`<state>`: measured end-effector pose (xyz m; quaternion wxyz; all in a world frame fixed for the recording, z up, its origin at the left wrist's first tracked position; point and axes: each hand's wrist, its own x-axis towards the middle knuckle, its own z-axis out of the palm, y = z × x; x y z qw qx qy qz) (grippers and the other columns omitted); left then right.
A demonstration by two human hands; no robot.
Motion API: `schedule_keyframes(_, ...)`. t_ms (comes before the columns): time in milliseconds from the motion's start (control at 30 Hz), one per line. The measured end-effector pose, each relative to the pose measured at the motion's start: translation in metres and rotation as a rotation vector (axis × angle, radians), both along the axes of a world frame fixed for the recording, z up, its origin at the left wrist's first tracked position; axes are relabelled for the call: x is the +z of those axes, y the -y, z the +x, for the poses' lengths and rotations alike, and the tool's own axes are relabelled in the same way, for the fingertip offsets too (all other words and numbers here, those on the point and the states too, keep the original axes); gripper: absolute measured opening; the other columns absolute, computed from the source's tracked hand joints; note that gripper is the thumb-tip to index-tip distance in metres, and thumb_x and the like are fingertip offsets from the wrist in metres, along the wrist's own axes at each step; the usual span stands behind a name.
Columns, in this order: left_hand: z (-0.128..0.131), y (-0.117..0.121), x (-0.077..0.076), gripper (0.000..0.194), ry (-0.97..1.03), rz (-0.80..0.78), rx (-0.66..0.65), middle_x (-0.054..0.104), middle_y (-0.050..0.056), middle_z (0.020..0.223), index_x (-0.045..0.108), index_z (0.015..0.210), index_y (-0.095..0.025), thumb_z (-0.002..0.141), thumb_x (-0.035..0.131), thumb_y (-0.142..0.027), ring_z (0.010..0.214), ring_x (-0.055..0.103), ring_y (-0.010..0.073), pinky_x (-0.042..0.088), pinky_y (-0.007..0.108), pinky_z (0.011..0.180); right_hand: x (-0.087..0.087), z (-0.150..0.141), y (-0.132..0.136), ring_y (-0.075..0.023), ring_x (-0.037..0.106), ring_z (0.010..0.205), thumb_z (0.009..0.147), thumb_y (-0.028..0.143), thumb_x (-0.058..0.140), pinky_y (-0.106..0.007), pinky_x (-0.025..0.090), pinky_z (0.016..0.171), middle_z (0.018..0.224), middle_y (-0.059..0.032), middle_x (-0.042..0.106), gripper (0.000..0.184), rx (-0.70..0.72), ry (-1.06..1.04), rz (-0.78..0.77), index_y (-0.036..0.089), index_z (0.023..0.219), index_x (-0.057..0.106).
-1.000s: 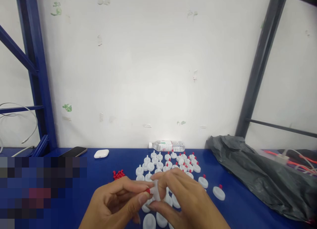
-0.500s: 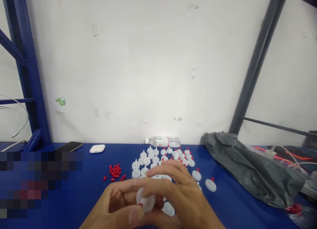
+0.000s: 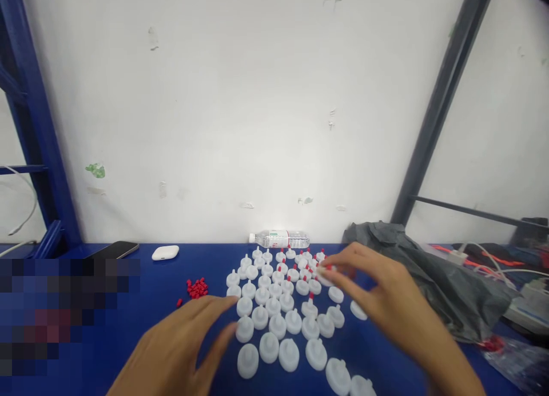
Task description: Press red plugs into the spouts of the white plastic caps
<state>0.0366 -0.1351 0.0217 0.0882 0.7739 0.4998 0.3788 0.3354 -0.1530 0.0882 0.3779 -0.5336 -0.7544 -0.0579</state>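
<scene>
My right hand [image 3: 377, 287] pinches a white nozzle cap [image 3: 326, 275] by its red tip, at the back right of the group. Beside the left edge of the group is my left hand [image 3: 184, 344], its thumb and fingers apart and nothing between them. Many white round nozzle caps [image 3: 277, 326] stand spout up between the hands. Those toward the back right carry small red tips [image 3: 311, 298], while most at the front and left have bare spouts. A pile of loose red tips [image 3: 197, 288] lies beyond my left hand.
A clear water bottle [image 3: 281, 239] lies against the wall behind the caps. At the back left are a white earbud case [image 3: 165, 252] and a phone [image 3: 115, 251]. A grey plastic bag [image 3: 433, 276] covers the right side, with cables [image 3: 484, 264] beyond it.
My hands have come apart. The right hand has carried a nozzle cap to the back right; the left has let go and moved left. The view has shifted slightly.
</scene>
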Motion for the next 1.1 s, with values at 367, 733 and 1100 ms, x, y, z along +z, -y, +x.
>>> schedule_keyframes(367, -0.007, -0.019, -0.004, 0.047, -0.743, -0.364, 0.202, 0.073, 0.013, 0.125, 0.068, 0.125, -0.025, 0.096, 0.037, -0.006, 0.108, 0.073, 0.0311, 0.056, 0.043, 0.088, -0.05, 0.123, -0.034, -0.0293, 0.076, 0.087, 0.082, 0.044, 0.062, -0.037, 0.056, 0.081, 0.089, -0.0046, 0.081, 0.027, -0.272, -0.066, -0.512, 0.027, 0.087, 0.081)
schedule_keyframes(733, -0.003, -0.027, -0.016, 0.046, -0.811, -0.305, 0.162, 0.074, 0.012, 0.108, 0.072, 0.106, -0.02, 0.095, 0.031, 0.0, 0.095, 0.075, 0.0313, 0.055, 0.039, 0.073, -0.042, 0.107, -0.025, -0.0268, 0.075, 0.079, 0.085, 0.051, 0.06, -0.035, 0.055, 0.072, 0.083, -0.0038, 0.079, 0.032, -0.355, -0.069, -0.518, 0.025, 0.098, 0.073)
schedule_keyframes(1100, 0.008, -0.017, 0.004, 0.031, -0.773, -0.294, 0.159, 0.076, 0.011, 0.104, 0.069, 0.105, -0.02, 0.103, 0.038, -0.017, 0.094, 0.074, 0.0329, 0.051, 0.04, 0.074, -0.058, 0.031, 0.038, -0.0274, 0.073, 0.09, 0.071, 0.032, 0.079, -0.031, 0.054, 0.075, 0.097, -0.0022, 0.078, 0.035, -0.208, 0.146, -0.752, 0.031, 0.105, 0.075)
